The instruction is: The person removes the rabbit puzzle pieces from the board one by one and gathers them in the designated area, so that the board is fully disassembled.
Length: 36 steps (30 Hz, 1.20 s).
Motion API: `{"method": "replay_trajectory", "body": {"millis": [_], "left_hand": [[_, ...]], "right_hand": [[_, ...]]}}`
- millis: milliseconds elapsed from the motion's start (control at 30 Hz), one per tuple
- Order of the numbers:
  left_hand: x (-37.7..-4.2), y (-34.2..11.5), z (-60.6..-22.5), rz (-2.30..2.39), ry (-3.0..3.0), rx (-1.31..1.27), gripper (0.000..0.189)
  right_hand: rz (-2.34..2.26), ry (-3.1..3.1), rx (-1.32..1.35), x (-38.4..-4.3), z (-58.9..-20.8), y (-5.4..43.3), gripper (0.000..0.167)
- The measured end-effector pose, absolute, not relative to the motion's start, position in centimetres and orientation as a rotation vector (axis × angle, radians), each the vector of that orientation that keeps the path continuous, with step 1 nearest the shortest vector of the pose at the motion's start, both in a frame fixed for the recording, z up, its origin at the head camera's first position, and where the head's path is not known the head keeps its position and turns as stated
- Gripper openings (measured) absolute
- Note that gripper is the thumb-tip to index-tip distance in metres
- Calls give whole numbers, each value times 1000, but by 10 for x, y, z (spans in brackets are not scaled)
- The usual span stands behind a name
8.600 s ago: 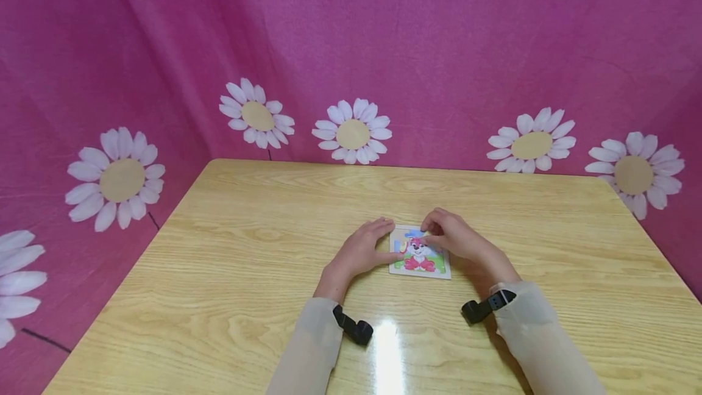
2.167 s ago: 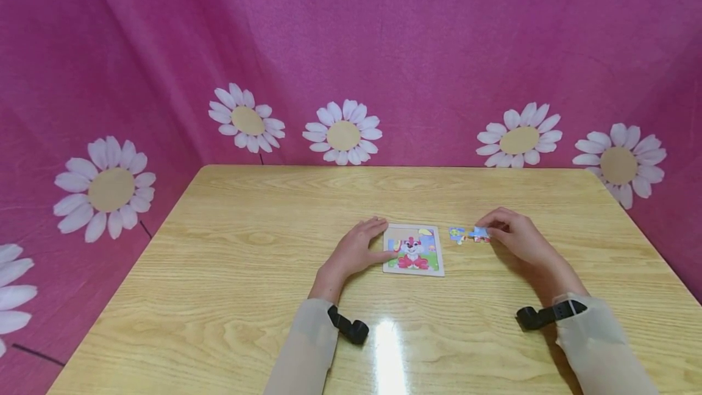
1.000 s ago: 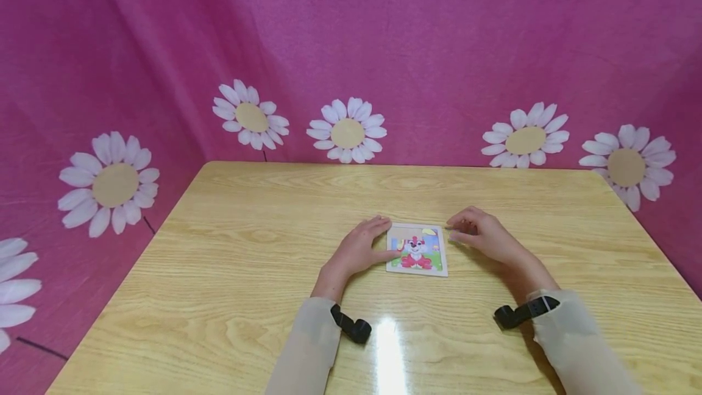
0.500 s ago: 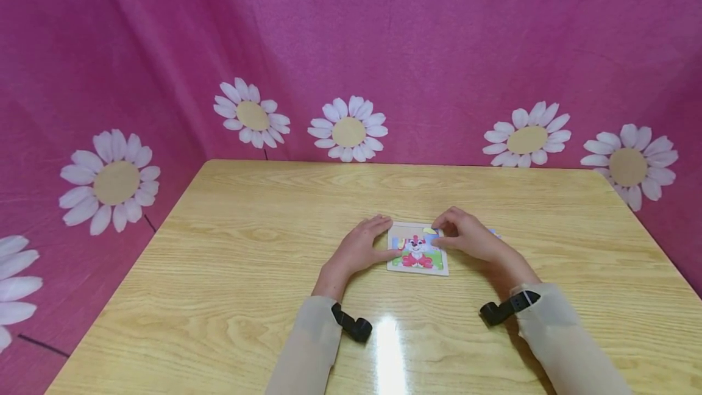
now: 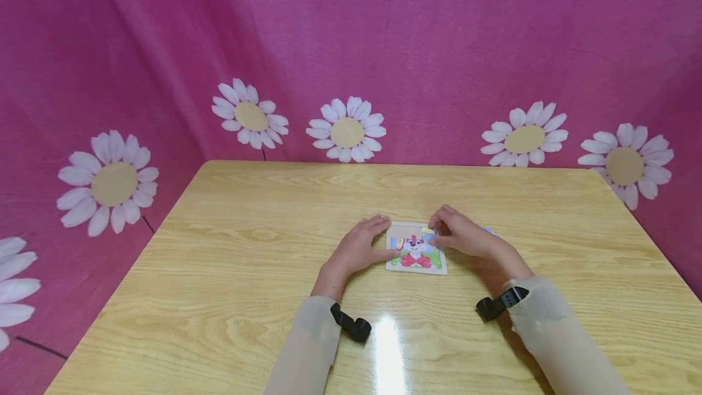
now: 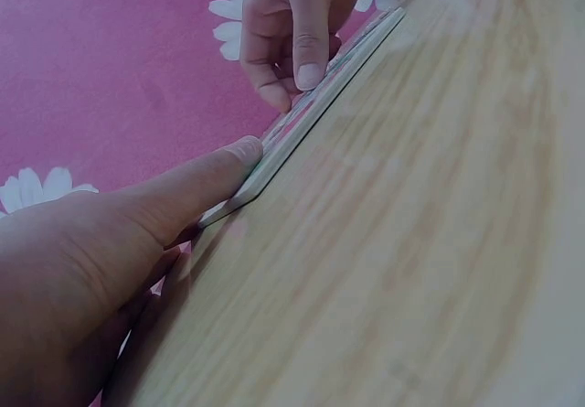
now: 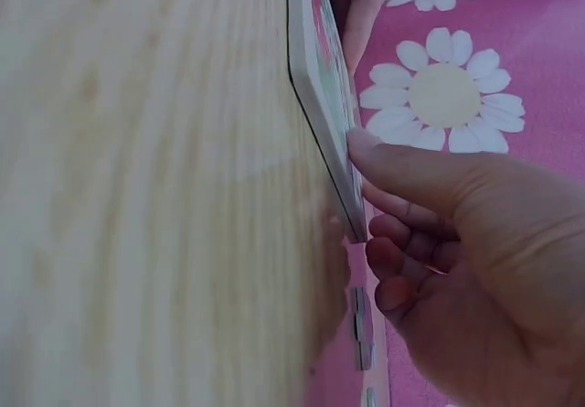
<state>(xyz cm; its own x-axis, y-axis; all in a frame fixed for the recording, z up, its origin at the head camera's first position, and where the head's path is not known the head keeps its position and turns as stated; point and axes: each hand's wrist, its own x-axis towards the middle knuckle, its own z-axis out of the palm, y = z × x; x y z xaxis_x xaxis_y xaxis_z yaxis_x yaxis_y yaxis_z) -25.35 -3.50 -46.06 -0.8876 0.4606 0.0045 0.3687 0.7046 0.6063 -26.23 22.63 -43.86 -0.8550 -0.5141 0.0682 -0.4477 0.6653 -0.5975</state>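
Observation:
A small square jigsaw puzzle board point(image 5: 416, 270) with a pink cartoon animal lies flat on the table. Bare backing shows at its upper left. My left hand point(image 5: 359, 249) rests along its left side, fingers extended to the far corner and thumb lying on the picture. At the upper right corner, my right hand point(image 5: 465, 235) pinches at a blue-and-yellow puzzle piece point(image 5: 427, 231), which its fingers partly cover. The right wrist view shows the thumb point(image 7: 402, 165) against the board's face and the other fingers curled past the edge.
Blue loose puzzle pieces point(image 5: 492, 231) lie on the table right of the board, mostly hidden behind my right hand. The wooden table point(image 5: 274, 224) meets a pink curtain point(image 5: 428, 47) with white daisies at its far edge.
My right hand was at loose pieces on the right about two seconds ago, then moved left onto the board's upper right corner. The left hand has stayed at the board's left side.

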Motion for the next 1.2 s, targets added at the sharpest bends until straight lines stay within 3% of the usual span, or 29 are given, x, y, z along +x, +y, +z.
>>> {"method": "replay_trajectory", "body": {"millis": [933,1200], "left_hand": [[-251,-32,-460,932,2763,669,75],[-253,-33,-461,926,2777,675,75]], "right_hand": [[-967,2809,-793,-256,-441,228,27],[-1075,2943,-832,-252,-446,226,16]]}}
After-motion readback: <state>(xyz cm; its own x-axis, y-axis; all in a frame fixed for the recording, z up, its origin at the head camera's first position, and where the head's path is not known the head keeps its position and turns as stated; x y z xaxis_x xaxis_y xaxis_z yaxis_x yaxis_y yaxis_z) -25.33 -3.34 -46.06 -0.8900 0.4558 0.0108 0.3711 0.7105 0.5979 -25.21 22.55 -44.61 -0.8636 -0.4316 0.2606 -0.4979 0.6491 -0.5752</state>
